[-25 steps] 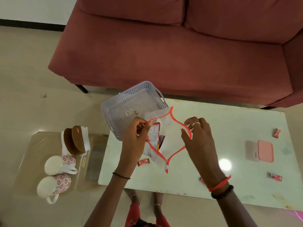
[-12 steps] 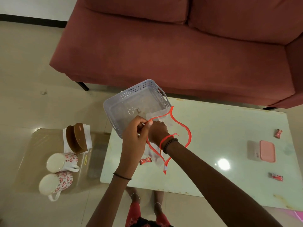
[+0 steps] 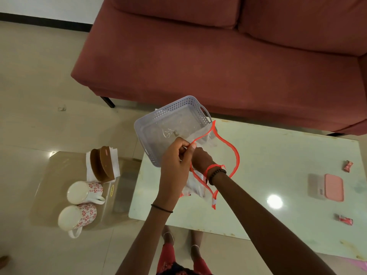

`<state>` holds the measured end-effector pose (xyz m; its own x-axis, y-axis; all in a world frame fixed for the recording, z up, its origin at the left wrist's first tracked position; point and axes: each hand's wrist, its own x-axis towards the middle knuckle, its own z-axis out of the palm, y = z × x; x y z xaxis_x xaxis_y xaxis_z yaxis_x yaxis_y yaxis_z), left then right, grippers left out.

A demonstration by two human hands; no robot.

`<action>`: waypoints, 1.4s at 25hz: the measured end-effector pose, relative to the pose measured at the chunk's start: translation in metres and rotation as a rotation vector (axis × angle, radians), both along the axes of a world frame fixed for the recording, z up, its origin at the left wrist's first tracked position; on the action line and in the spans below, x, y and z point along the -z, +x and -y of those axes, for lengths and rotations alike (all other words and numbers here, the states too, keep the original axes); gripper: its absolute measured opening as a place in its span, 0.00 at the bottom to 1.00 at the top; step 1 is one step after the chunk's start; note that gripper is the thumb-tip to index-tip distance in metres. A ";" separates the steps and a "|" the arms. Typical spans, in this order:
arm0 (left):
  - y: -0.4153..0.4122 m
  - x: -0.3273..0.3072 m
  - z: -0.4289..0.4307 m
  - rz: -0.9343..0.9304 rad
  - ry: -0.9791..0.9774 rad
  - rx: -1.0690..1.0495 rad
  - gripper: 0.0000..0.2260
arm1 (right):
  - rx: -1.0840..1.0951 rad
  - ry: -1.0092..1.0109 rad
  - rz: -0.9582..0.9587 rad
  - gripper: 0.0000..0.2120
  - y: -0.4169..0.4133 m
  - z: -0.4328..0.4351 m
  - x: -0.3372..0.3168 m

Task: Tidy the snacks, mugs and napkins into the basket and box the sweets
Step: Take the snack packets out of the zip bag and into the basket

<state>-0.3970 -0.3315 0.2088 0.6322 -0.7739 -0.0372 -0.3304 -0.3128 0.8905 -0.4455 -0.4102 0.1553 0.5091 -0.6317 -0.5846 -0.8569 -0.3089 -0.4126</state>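
Head view shows the clear plastic pouch with the orange zip band (image 3: 236, 155) held open over the near-left part of the pale green table (image 3: 268, 155), its far corner lying above the lilac perforated plastic basket (image 3: 156, 120). My left hand (image 3: 174, 165) pinches the zip band on its left side. My right hand (image 3: 200, 157) is inside the mouth of the pouch, with its fingers hidden behind the left hand, so I cannot tell if they grasp anything. I judge the task is only at its beginning: I see no snack, mug or napkin in the basket. The two white mugs with red flowers (image 3: 83, 192) and the white napkins in the brown holder (image 3: 102, 165) stand on the glass side table (image 3: 49, 185). Two red wrapped sweets (image 3: 348, 166) lie on the table near the pink-lidded box (image 3: 334, 187), outside it.
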 end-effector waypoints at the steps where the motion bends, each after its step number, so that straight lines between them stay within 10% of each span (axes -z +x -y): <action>1: 0.004 0.000 -0.001 0.009 0.002 -0.008 0.10 | 0.022 -0.006 0.027 0.08 0.000 -0.002 -0.005; 8: 0.032 0.001 -0.002 0.027 0.001 -0.059 0.08 | 0.213 -0.140 0.162 0.17 -0.020 0.002 -0.077; 19: 0.101 -0.009 0.027 0.076 -0.031 -0.185 0.10 | 0.809 0.180 0.976 0.11 -0.046 0.081 -0.130; 35: 0.172 0.021 0.041 -0.013 0.008 -0.147 0.06 | 0.781 -0.063 0.275 0.13 0.015 0.171 0.152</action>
<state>-0.2250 -0.3728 0.1879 0.7383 -0.6725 -0.0516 -0.2688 -0.3636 0.8919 -0.4302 -0.5808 0.0034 0.0301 -0.8901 -0.4548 -0.7052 0.3036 -0.6407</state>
